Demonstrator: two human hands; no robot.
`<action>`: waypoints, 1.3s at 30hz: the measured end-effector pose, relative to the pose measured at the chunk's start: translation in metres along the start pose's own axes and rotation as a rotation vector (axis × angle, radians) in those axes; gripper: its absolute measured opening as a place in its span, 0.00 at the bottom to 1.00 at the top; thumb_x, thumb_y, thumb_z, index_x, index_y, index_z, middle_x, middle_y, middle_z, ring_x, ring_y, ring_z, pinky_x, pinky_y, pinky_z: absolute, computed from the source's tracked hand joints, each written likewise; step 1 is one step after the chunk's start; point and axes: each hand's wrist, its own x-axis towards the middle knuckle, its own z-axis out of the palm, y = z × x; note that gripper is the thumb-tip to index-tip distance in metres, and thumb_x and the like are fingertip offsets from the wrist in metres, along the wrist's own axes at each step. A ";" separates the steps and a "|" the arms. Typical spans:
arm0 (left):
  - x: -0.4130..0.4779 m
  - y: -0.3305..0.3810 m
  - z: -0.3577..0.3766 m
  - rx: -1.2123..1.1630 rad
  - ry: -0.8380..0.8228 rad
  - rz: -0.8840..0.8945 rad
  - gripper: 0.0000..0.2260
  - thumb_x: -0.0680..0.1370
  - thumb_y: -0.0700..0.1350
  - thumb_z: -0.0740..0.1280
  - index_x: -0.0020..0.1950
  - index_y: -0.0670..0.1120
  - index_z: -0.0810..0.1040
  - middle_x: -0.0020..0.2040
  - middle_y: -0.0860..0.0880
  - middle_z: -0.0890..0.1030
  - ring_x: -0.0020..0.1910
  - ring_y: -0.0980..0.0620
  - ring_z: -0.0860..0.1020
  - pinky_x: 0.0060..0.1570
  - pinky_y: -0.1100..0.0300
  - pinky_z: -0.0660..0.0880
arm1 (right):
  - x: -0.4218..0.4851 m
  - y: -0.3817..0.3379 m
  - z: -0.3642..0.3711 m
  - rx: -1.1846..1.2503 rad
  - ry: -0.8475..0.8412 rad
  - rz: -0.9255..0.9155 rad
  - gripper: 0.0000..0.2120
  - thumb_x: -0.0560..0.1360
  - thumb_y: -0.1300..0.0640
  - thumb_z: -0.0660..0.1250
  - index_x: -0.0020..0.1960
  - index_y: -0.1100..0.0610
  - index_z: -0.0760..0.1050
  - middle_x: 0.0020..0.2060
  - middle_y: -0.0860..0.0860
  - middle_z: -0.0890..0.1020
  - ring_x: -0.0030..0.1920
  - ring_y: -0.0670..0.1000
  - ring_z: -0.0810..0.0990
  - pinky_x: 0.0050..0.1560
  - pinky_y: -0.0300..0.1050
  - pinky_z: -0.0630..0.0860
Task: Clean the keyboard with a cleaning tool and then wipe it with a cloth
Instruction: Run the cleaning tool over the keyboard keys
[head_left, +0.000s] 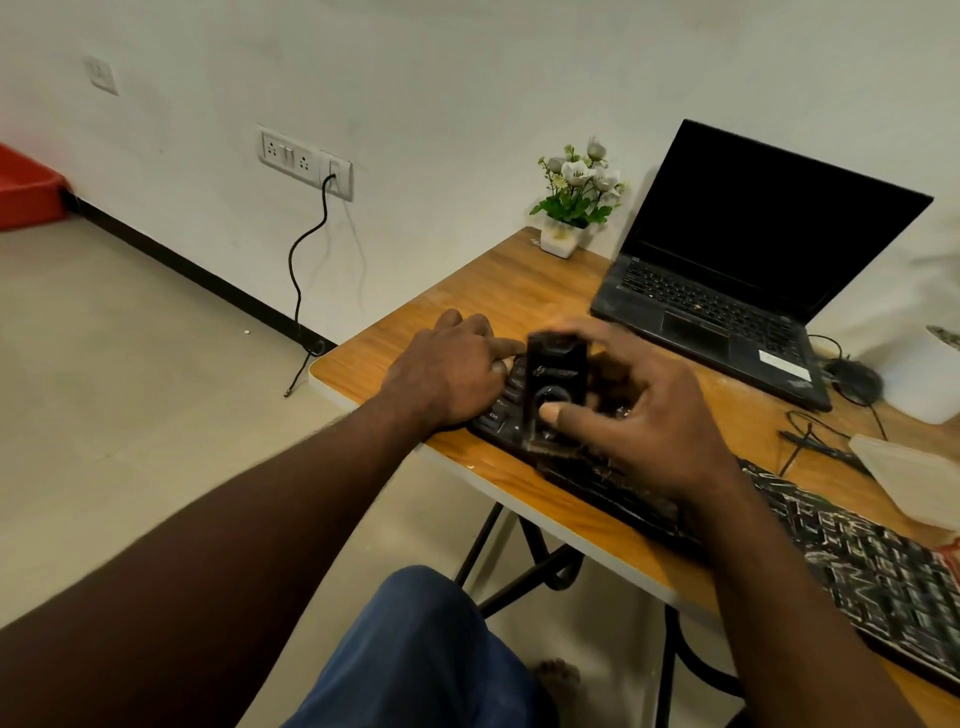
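Right hand (660, 415) is gripping the black cleaning tool (556, 384), fingers wrapping round it and the thumb pressing its front. The tool's smearing with blur, so I'm not making out its working end. It's sitting over the left part of the keyboard (857, 561). Left hand (447, 374) is resting on the keyboard's left end, fingers loosely bent onto the keys, tips partly hiding behind the tool. The keyboard's lying along the near edge of the table (519, 280), streaked with white dust and running out of frame on the right. Behind it an open dark laptop (727, 291) is standing, plus a mouse (854, 379).
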 end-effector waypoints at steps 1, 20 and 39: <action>0.001 -0.001 0.001 -0.013 -0.005 -0.006 0.19 0.84 0.54 0.55 0.74 0.60 0.72 0.65 0.50 0.74 0.62 0.48 0.67 0.60 0.45 0.71 | -0.001 0.007 -0.010 0.007 0.084 0.051 0.33 0.72 0.56 0.79 0.73 0.41 0.72 0.60 0.44 0.81 0.53 0.47 0.84 0.49 0.47 0.85; 0.002 -0.002 0.005 -0.009 -0.009 0.038 0.19 0.86 0.53 0.53 0.77 0.63 0.68 0.66 0.51 0.74 0.62 0.50 0.67 0.61 0.45 0.70 | 0.032 0.042 -0.044 -0.332 0.046 0.247 0.23 0.71 0.54 0.80 0.61 0.48 0.73 0.53 0.45 0.84 0.44 0.40 0.84 0.43 0.38 0.80; 0.005 -0.004 0.008 -0.016 -0.005 0.034 0.20 0.85 0.53 0.53 0.77 0.63 0.68 0.65 0.51 0.74 0.62 0.49 0.67 0.62 0.44 0.71 | 0.017 0.037 -0.062 -0.514 -0.111 0.181 0.26 0.70 0.55 0.81 0.58 0.44 0.69 0.53 0.46 0.82 0.47 0.41 0.81 0.43 0.38 0.78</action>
